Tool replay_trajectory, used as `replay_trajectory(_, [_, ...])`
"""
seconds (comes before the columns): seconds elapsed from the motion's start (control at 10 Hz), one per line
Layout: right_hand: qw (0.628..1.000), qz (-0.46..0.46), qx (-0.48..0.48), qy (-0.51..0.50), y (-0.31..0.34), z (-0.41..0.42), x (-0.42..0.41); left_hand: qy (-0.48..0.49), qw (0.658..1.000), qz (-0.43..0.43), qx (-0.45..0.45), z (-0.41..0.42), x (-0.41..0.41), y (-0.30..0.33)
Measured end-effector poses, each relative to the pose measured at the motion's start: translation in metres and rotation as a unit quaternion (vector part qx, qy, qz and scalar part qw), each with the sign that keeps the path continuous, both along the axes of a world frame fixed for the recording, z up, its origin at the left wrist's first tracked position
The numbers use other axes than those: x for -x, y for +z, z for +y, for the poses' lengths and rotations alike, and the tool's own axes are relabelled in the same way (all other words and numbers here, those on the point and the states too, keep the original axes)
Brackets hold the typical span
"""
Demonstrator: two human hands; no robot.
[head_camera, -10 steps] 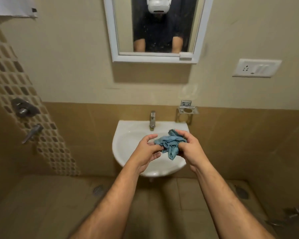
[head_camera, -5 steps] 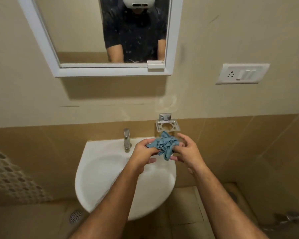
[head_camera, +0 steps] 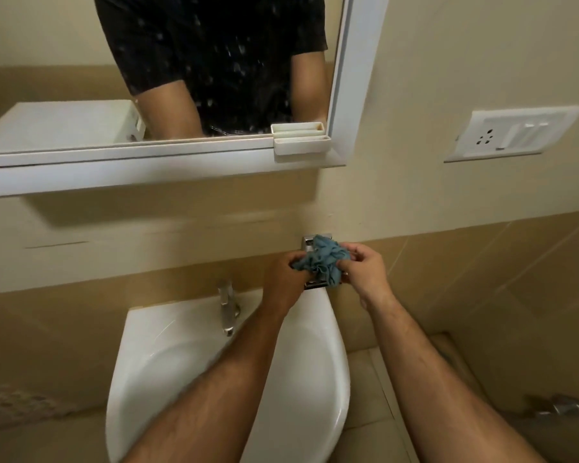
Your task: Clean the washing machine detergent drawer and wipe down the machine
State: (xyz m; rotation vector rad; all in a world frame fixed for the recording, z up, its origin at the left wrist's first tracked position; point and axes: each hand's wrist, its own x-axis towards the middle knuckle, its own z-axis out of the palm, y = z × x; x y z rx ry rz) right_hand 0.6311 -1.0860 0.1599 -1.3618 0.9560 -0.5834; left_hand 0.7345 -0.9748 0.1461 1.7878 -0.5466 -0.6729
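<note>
Above the back right corner of the white sink (head_camera: 168,372), both hands hold a crumpled blue cloth (head_camera: 325,259) between them. The left hand (head_camera: 284,279) grips the cloth's left side with curled fingers, and the right hand (head_camera: 365,269) pinches its right side, thumb on top. The cloth is bunched into a ball and hangs clear of the basin, directly in front of a chrome wall holder (head_camera: 311,242) that shows above and below it; whether cloth and holder touch cannot be told. A chrome tap (head_camera: 228,309) stands at the back edge of the sink, to the left of the hands. On the wall above hangs a white-framed mirror (head_camera: 348,95) with a small white tray (head_camera: 301,143) on its lower right ledge, reflecting a person in a dark short-sleeved shirt. A white switch plate (head_camera: 512,135) sits on the wall well to the right.
</note>
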Motion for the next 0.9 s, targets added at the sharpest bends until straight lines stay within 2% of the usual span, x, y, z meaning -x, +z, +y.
replay_trajectory(0.1, [0.999,0.023,0.023,-0.015,-0.005,-0.014,-0.01,0.008,0.997,-0.07,-0.019,-0.01,-0.006,-0.005])
replay_trajectory(0.2, [0.994,0.072,0.087,-0.012,-0.007,-0.021,-0.015,0.007,0.996,-0.087,-0.036,-0.014,-0.007,-0.009])
replay_trajectory(0.4, [0.927,0.235,0.287,0.06,-0.008,-0.018,-0.01,-0.014,0.977,-0.209,-0.048,-0.009,-0.002,-0.008])
replay_trajectory(0.5, [0.922,0.234,0.306,0.048,-0.001,-0.013,-0.004,-0.032,0.973,-0.22,-0.067,-0.003,0.0,-0.002])
replay_trajectory(0.7, [0.938,0.206,0.275,0.047,0.022,-0.002,0.017,-0.021,0.963,-0.241,-0.118,0.007,0.014,0.015])
replay_trajectory(0.9, [0.94,0.182,0.281,0.062,0.034,0.016,0.053,0.031,0.961,-0.266,-0.071,0.027,0.056,0.03])
